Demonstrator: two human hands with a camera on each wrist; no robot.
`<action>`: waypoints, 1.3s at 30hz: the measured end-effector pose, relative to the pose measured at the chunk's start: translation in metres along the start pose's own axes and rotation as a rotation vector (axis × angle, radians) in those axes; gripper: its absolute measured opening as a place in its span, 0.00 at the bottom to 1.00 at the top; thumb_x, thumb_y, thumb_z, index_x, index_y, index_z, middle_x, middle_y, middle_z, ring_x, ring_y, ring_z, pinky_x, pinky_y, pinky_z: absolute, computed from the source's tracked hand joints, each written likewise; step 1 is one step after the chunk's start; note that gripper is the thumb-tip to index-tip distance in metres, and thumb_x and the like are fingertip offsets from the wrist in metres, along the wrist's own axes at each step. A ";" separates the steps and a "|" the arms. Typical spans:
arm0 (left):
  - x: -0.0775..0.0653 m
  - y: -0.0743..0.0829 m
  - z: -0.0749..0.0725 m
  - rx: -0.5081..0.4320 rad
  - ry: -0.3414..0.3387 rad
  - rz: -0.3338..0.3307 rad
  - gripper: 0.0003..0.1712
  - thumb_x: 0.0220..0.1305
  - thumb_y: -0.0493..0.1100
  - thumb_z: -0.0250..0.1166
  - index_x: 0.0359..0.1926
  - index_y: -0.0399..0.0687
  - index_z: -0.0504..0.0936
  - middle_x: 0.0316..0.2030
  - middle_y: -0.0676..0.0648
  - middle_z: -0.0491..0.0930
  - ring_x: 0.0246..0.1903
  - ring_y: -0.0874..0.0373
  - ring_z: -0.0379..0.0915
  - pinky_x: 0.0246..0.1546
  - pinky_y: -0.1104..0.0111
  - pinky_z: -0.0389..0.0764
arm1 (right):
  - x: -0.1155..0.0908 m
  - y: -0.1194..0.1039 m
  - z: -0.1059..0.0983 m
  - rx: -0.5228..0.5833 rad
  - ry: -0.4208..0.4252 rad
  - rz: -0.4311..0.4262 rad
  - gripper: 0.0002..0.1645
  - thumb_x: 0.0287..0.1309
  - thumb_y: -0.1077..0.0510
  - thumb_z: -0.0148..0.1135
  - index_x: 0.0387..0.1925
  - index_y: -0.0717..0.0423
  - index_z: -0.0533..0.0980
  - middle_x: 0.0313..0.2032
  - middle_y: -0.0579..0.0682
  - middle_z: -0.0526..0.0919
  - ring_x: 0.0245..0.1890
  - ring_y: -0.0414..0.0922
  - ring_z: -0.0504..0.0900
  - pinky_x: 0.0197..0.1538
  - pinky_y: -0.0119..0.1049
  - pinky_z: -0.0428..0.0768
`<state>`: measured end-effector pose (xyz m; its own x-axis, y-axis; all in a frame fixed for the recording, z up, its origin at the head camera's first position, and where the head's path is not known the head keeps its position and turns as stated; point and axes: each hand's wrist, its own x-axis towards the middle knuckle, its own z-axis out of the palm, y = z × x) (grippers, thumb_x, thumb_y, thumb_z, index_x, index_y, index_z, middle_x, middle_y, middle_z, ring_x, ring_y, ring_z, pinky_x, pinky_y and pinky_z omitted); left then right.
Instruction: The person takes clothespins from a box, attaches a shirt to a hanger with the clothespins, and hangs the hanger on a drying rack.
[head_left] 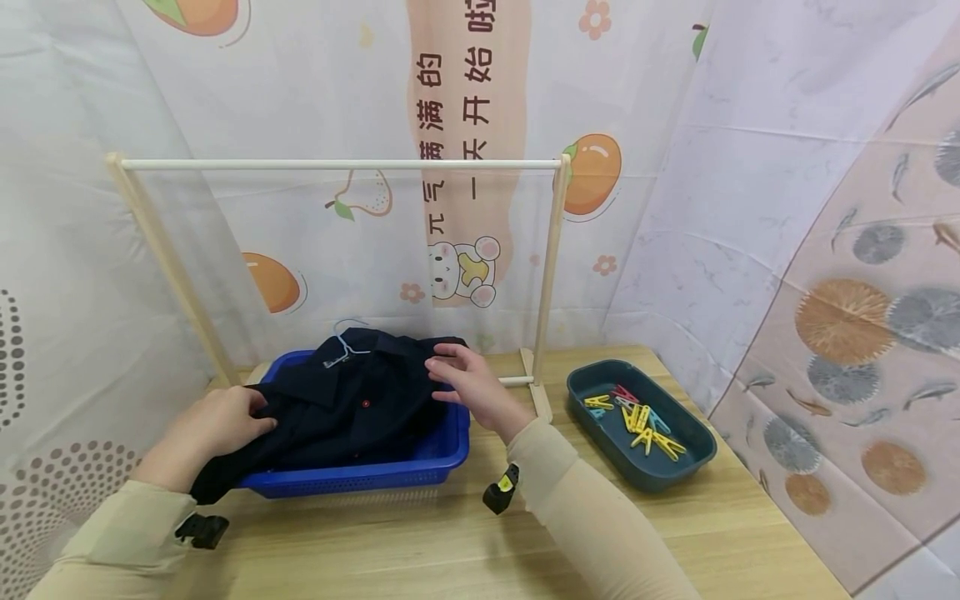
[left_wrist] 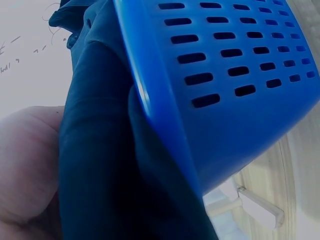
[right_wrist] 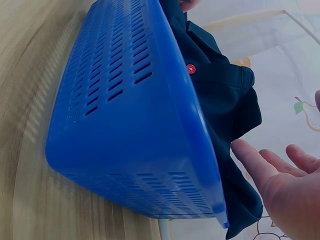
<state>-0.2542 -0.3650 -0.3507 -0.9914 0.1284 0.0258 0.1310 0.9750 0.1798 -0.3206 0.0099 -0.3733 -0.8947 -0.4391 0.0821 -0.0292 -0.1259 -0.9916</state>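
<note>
A dark navy garment (head_left: pixel 375 408) with a collar and a red-ringed button (right_wrist: pixel 190 69) lies heaped in a blue plastic basket (head_left: pixel 352 479). From its neck sticks a light blue hanger (head_left: pixel 347 343). At the garment's left end my left hand (head_left: pixel 217 429) grips the cloth, fingers bent and thumb against it; part of the fabric drapes over the basket's rim there. My right hand (head_left: pixel 476 385) is at the right side of the basket, its fingers spread and loosely bent. In the right wrist view, a fingertip (right_wrist: pixel 241 146) is right at the cloth's edge.
A wooden rack with a white bar (head_left: pixel 345 165) stands behind and around the basket on the wooden table (head_left: pixel 390 550). To the right, a dark green tray (head_left: pixel 652 479) holds several yellow, blue and red clothespins (head_left: pixel 641 421). Printed curtains (head_left: pixel 315 100) hang behind.
</note>
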 end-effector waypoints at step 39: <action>-0.003 -0.004 0.000 -0.024 -0.021 0.021 0.12 0.65 0.48 0.69 0.32 0.45 0.85 0.29 0.45 0.81 0.28 0.51 0.74 0.31 0.54 0.74 | 0.004 0.006 0.015 -0.016 -0.031 0.033 0.36 0.71 0.54 0.63 0.73 0.62 0.64 0.63 0.57 0.75 0.64 0.56 0.75 0.56 0.50 0.80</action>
<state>-0.2521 -0.3697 -0.3517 -0.9882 0.1526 0.0092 0.1513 0.9674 0.2032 -0.3180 -0.0058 -0.3770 -0.8810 -0.4702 0.0526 -0.0076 -0.0971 -0.9952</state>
